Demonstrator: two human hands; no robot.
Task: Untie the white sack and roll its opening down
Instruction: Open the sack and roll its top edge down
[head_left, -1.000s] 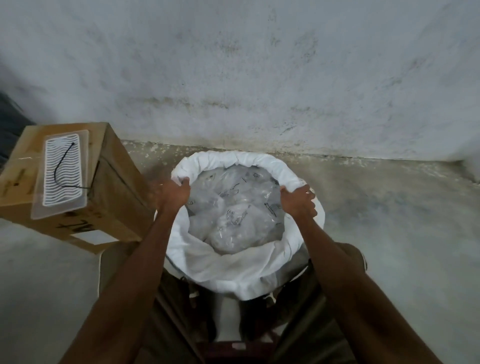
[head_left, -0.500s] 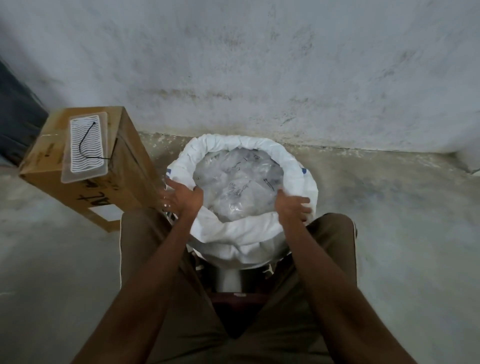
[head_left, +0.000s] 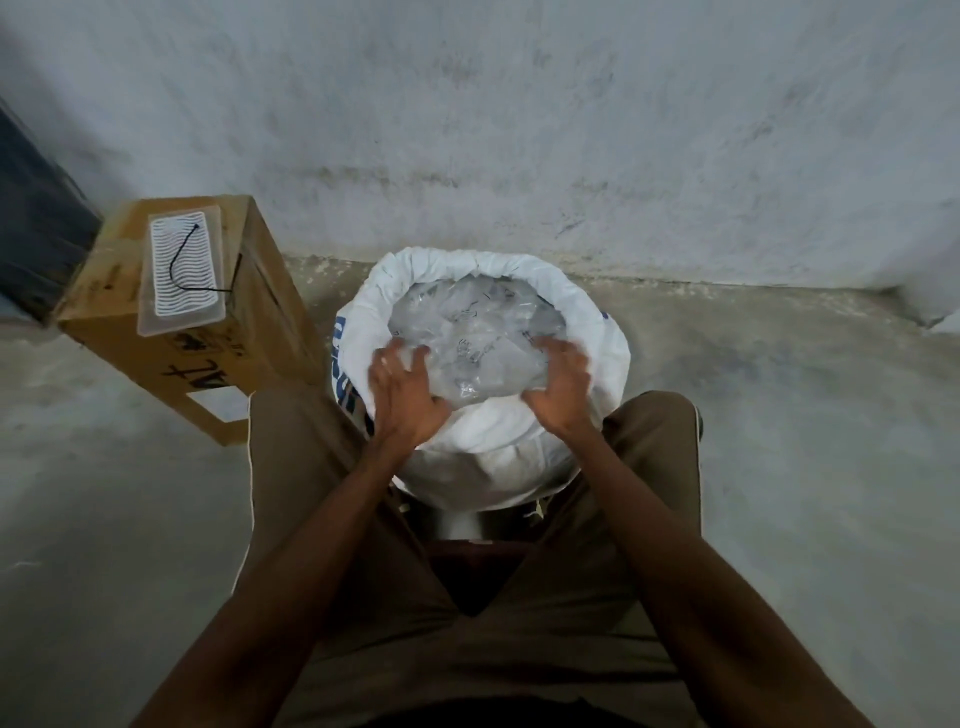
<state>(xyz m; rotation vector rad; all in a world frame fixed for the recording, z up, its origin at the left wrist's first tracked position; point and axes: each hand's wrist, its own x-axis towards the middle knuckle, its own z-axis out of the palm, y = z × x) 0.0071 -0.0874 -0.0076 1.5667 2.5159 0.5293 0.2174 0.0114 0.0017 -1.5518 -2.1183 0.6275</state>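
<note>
The left hand (head_left: 402, 400) is hovering over the near-left rim of the sack (head_left: 592, 322), fingers spread wide and gripping nothing, though blur is hiding whether the tips are touching the clear bags (head_left: 467, 338) inside. The sack is standing upright between the knees, mouth open and rolled, just ahead of both hands. The right hand (head_left: 561, 392) is mirroring it at the near-right rim, fingers loosely spread, equally near

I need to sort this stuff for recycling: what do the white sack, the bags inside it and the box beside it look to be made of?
White sack: apparently woven plastic, matte; it holds a thick rolled rim and bears blue print. Bags inside: thin clear plastic film, glossy, crinkled, see-through. Box: brown corrugated cardboard by its look, dull surface with black marker writing.
</note>
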